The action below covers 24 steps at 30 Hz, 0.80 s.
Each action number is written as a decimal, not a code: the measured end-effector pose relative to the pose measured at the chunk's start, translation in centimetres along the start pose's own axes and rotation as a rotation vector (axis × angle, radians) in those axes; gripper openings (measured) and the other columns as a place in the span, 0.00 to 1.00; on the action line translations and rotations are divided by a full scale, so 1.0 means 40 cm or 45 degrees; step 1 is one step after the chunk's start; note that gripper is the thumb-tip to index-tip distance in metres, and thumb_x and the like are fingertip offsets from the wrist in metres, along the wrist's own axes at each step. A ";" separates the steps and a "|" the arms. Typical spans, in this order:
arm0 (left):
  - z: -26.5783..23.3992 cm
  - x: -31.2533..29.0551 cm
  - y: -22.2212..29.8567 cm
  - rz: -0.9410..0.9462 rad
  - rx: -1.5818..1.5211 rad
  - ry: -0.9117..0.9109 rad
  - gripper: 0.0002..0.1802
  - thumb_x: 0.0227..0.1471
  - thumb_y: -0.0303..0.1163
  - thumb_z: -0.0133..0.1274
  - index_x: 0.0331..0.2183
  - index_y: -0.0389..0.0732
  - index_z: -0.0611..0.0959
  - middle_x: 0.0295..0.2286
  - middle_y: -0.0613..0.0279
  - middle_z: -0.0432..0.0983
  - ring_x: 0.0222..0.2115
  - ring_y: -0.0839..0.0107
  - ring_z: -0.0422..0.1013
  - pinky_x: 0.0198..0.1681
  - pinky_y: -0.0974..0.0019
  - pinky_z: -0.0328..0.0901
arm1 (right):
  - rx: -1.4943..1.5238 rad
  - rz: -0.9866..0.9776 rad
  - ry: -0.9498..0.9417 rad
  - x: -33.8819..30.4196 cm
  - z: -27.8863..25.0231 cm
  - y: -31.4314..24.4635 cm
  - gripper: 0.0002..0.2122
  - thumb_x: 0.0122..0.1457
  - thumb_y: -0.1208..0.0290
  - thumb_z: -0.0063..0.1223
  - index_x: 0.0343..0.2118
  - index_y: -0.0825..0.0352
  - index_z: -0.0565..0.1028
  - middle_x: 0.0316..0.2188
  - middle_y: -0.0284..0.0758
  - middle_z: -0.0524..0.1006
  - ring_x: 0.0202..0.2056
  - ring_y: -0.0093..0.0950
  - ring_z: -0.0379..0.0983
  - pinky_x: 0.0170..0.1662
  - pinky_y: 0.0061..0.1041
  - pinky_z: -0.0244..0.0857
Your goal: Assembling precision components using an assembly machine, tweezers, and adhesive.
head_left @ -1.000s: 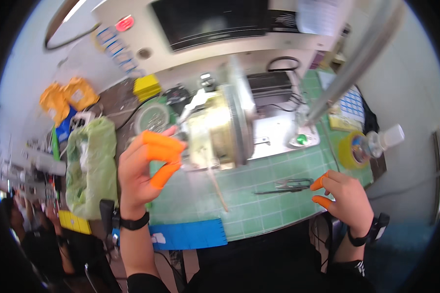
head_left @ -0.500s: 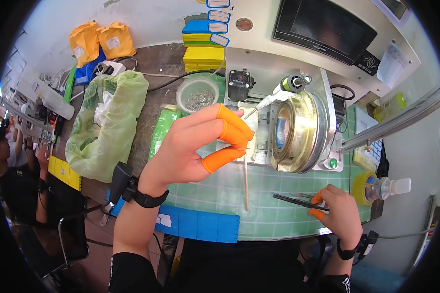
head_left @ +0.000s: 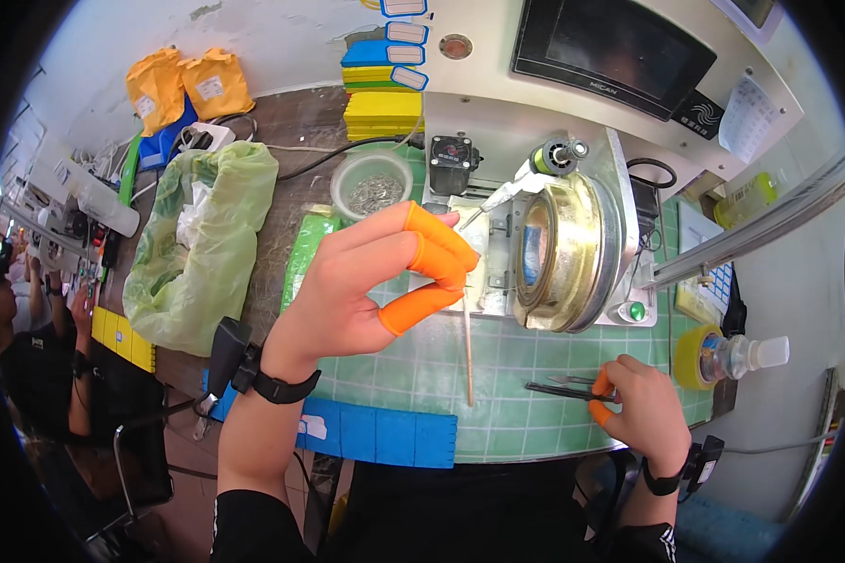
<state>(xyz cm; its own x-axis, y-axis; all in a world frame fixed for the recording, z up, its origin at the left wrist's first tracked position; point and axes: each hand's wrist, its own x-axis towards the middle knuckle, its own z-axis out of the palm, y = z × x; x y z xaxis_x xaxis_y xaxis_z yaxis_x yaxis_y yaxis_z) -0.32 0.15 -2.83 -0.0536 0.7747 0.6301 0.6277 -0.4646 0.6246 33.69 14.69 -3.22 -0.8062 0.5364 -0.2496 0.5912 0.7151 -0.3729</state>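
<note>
My left hand (head_left: 371, 272), with orange finger cots, is raised over the green gridded mat (head_left: 404, 375). Its thumb and fingertips pinch together, and anything between them is too small to make out. A thin wooden stick (head_left: 468, 347) extends below those fingertips; whether they touch it, I cannot tell. At the mat's right, my right hand (head_left: 640, 408) has its orange-capped thumb and finger closed on dark tweezers (head_left: 559, 388) low over the mat. Beyond my left fingertips is a pale pad (head_left: 471, 235) on the machine's base, under a slanted white nozzle (head_left: 502, 197).
A round gold-coloured drum (head_left: 573, 253) stands on the machine, below a dark screen (head_left: 610, 47). Left are a bowl (head_left: 336, 178) of small metal pieces, a green packet (head_left: 310, 253) and a bag-lined bin (head_left: 244, 272). A yellow-banded bottle (head_left: 709, 357) stands right; blue strips (head_left: 385, 432) line the front.
My right thumb and finger have drawn closer together on the tweezers, whose tips now lie slightly lower. My left hand keeps its pinch. The whole view has shifted a little.
</note>
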 end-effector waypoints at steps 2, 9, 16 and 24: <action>-0.001 0.001 0.001 -0.004 -0.003 0.002 0.08 0.49 0.18 0.67 0.31 0.39 0.85 0.34 0.59 0.84 0.39 0.61 0.83 0.61 0.43 0.72 | 0.002 0.064 0.014 -0.002 0.002 0.009 0.08 0.48 0.78 0.66 0.30 0.66 0.77 0.30 0.37 0.79 0.32 0.39 0.80 0.35 0.37 0.73; -0.003 -0.001 0.000 0.016 -0.012 0.005 0.08 0.49 0.18 0.67 0.32 0.38 0.85 0.33 0.59 0.84 0.39 0.61 0.83 0.60 0.43 0.73 | -0.001 0.053 0.054 -0.010 0.006 0.042 0.11 0.44 0.80 0.67 0.30 0.67 0.76 0.29 0.36 0.77 0.26 0.34 0.75 0.31 0.32 0.70; -0.001 -0.003 -0.004 0.031 -0.026 0.007 0.07 0.50 0.18 0.67 0.32 0.37 0.85 0.33 0.59 0.84 0.39 0.61 0.82 0.60 0.44 0.73 | 0.343 -0.189 -0.093 -0.016 -0.117 -0.014 0.13 0.44 0.82 0.67 0.35 0.67 0.81 0.27 0.36 0.77 0.26 0.31 0.75 0.29 0.27 0.66; -0.002 -0.004 -0.004 0.020 0.003 0.008 0.08 0.49 0.17 0.67 0.31 0.38 0.84 0.33 0.59 0.84 0.39 0.61 0.82 0.60 0.44 0.73 | 1.514 -0.594 0.972 -0.040 -0.102 0.009 0.19 0.50 0.68 0.76 0.39 0.65 0.75 0.34 0.39 0.78 0.22 0.23 0.72 0.29 0.20 0.71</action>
<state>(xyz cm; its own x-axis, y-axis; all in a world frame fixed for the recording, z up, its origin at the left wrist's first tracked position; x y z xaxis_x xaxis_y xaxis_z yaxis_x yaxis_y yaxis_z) -0.47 0.09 -3.00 -0.0482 0.7647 0.6426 0.6303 -0.4758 0.6135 35.28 15.93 0.67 -0.4852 0.7361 0.4719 -0.3777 0.3103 -0.8724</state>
